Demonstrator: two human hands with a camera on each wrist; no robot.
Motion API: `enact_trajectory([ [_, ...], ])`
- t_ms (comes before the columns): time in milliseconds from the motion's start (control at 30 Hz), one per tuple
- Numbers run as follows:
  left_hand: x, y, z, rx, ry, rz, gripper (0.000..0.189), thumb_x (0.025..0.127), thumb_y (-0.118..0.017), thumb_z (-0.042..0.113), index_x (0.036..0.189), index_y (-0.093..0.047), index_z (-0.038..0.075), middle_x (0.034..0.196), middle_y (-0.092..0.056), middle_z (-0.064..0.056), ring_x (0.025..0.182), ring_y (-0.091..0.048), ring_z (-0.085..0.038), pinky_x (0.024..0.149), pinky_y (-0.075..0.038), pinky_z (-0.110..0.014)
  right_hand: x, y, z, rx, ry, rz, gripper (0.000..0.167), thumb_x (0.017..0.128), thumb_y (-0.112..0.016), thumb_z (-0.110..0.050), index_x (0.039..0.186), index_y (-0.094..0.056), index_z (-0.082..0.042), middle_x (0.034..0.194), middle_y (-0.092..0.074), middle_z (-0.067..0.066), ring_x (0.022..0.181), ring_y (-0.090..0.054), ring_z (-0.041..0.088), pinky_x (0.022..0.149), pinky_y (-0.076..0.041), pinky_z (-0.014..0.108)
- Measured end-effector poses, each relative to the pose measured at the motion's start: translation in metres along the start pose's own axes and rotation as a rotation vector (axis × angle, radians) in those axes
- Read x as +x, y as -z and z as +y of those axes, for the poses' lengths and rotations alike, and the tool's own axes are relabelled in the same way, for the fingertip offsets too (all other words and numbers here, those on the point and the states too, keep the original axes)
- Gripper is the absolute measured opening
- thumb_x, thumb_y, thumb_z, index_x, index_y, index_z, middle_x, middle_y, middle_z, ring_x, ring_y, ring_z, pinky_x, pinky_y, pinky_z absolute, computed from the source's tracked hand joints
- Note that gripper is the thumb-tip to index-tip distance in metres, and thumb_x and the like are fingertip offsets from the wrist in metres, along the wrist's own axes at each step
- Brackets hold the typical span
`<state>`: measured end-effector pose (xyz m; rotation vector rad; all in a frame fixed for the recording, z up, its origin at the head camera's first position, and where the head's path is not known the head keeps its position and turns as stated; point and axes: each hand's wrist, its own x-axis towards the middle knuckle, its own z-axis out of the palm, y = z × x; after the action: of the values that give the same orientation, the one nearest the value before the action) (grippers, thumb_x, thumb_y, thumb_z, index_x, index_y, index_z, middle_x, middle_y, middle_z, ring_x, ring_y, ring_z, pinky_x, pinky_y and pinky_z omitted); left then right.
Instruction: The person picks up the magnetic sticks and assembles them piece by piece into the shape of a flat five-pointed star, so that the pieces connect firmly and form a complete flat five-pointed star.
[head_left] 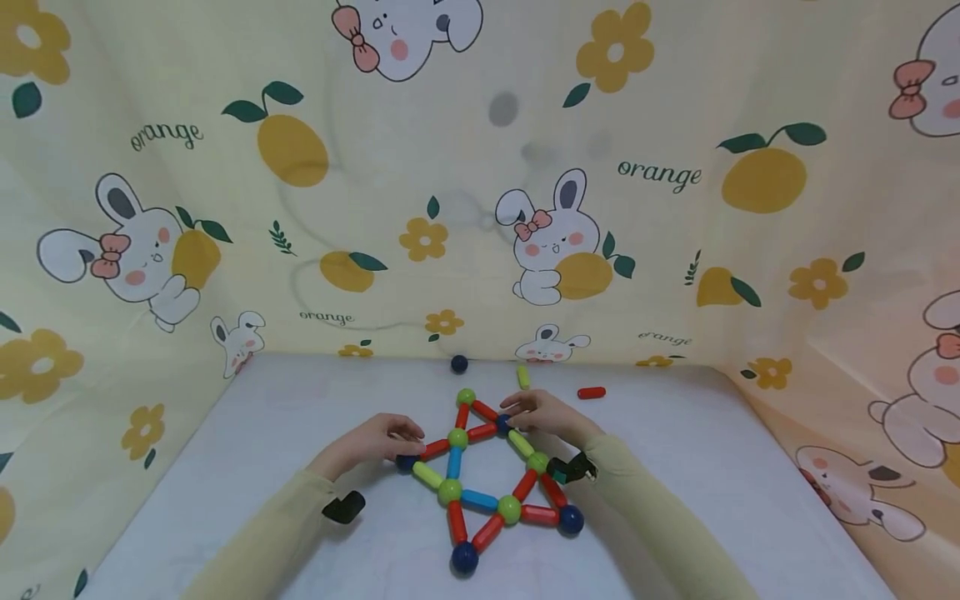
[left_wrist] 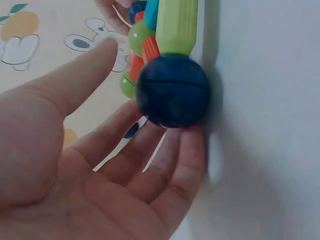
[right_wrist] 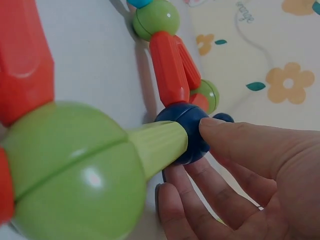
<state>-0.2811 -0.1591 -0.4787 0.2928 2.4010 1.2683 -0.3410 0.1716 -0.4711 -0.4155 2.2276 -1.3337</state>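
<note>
A star-like frame of coloured rods and balls lies on the white table. My left hand [head_left: 384, 439] is at its left corner, fingertips touching a dark blue ball [left_wrist: 173, 91] while the thumb stays apart from it. From that ball run a light green rod [head_left: 427, 476] and a red rod [head_left: 434, 450]. At the upper right, my right hand [head_left: 551, 417] pinches another dark blue ball [right_wrist: 182, 112] between thumb and fingers. A light green rod [right_wrist: 159, 145] joins this ball to a green ball [right_wrist: 75, 170]. Two blue rods, including one [head_left: 479, 500] at the front, edge the middle ring.
Behind the frame lie a loose dark blue ball [head_left: 459, 363], a light green rod [head_left: 522, 377] and a red rod [head_left: 592, 392]. Dark blue balls form the front corner [head_left: 465, 558] and right corner [head_left: 571, 520]. A printed cloth [head_left: 465, 150] surrounds the table [head_left: 300, 400].
</note>
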Motion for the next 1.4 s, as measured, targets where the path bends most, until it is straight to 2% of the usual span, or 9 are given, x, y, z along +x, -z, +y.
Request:
enact_trajectory([
  [167,-0.013,-0.004,-0.003,0.015,-0.091,0.036,0.036,0.080,-0.078,0.013,0.112,-0.065,0.005,0.100,-0.064,-0.003,0.088,-0.059,-0.020,0.077,-0.054,-0.034,-0.004,-0.001,0.000,-0.010,0.004,0.000,0.035,0.094,-0.060,-0.012,0.127,-0.057,-0.003,0.114,-0.063,0.008,0.098,-0.058,0.023,0.086,-0.051,0.036],
  [300,-0.016,-0.006,-0.004,0.033,-0.123,0.069,0.031,0.081,-0.077,0.008,0.110,-0.066,0.006,0.098,-0.063,-0.002,0.088,-0.059,-0.019,0.078,-0.054,-0.034,-0.014,0.006,-0.003,-0.038,0.003,0.002,0.039,0.094,-0.060,-0.012,0.131,-0.054,-0.001,0.117,-0.062,0.011,0.103,-0.058,0.026,0.089,-0.050,0.040],
  [400,-0.016,-0.006,-0.005,0.046,-0.110,0.104,0.029,0.082,-0.075,0.007,0.110,-0.066,0.008,0.098,-0.063,-0.001,0.089,-0.059,-0.019,0.080,-0.053,-0.035,-0.023,0.022,-0.001,-0.065,0.008,0.048,0.042,0.093,-0.060,-0.010,0.132,-0.051,0.002,0.119,-0.061,0.016,0.104,-0.059,0.029,0.089,-0.050,0.043],
  [500,-0.017,-0.003,-0.005,0.071,-0.074,0.159,0.028,0.082,-0.074,0.005,0.109,-0.067,0.010,0.099,-0.062,-0.001,0.091,-0.058,-0.019,0.082,-0.053,-0.036,-0.028,0.043,0.006,-0.130,0.040,0.130,0.041,0.093,-0.060,-0.008,0.131,-0.051,0.004,0.117,-0.061,0.020,0.104,-0.058,0.030,0.087,-0.050,0.043],
  [633,-0.016,0.004,-0.011,0.090,-0.052,0.214,0.029,0.083,-0.073,0.003,0.110,-0.067,0.011,0.103,-0.063,0.000,0.094,-0.058,-0.019,0.084,-0.052,-0.037,-0.037,0.071,0.021,-0.248,0.077,0.249,0.039,0.091,-0.063,-0.007,0.127,-0.053,0.005,0.111,-0.063,0.019,0.102,-0.058,0.029,0.085,-0.049,0.043],
  [833,-0.015,0.016,-0.022,0.080,-0.059,0.240,0.030,0.085,-0.071,0.004,0.114,-0.065,0.007,0.107,-0.064,-0.002,0.097,-0.059,-0.021,0.086,-0.052,-0.039,-0.048,0.101,0.043,-0.317,0.118,0.347,0.037,0.089,-0.063,0.000,0.125,-0.054,0.005,0.114,-0.062,0.022,0.107,-0.056,0.037,0.091,-0.046,0.050],
  [1100,-0.013,0.031,-0.034,0.011,-0.049,0.281,0.032,0.086,-0.069,0.004,0.118,-0.063,0.006,0.113,-0.063,-0.007,0.104,-0.059,-0.027,0.089,-0.051,-0.040,-0.050,0.110,0.051,-0.344,0.103,0.404,0.038,0.088,-0.060,0.004,0.125,-0.055,0.004,0.123,-0.057,0.024,0.114,-0.051,0.040,0.096,-0.042,0.055],
  [1233,-0.014,0.036,-0.036,-0.030,-0.060,0.278,0.034,0.087,-0.069,0.004,0.120,-0.062,0.005,0.115,-0.063,-0.009,0.107,-0.058,-0.028,0.091,-0.050,-0.042,-0.046,0.111,0.055,-0.329,0.089,0.406,0.038,0.087,-0.059,0.006,0.125,-0.056,0.002,0.125,-0.056,0.022,0.117,-0.049,0.040,0.096,-0.041,0.056],
  [1400,-0.013,0.041,-0.040,-0.063,-0.072,0.263,0.034,0.087,-0.069,0.004,0.121,-0.063,0.005,0.116,-0.063,-0.008,0.108,-0.058,-0.027,0.092,-0.049,-0.042,-0.037,0.109,0.063,-0.334,0.063,0.415,0.039,0.085,-0.061,0.007,0.123,-0.059,-0.001,0.123,-0.058,0.018,0.114,-0.050,0.037,0.096,-0.042,0.053],
])
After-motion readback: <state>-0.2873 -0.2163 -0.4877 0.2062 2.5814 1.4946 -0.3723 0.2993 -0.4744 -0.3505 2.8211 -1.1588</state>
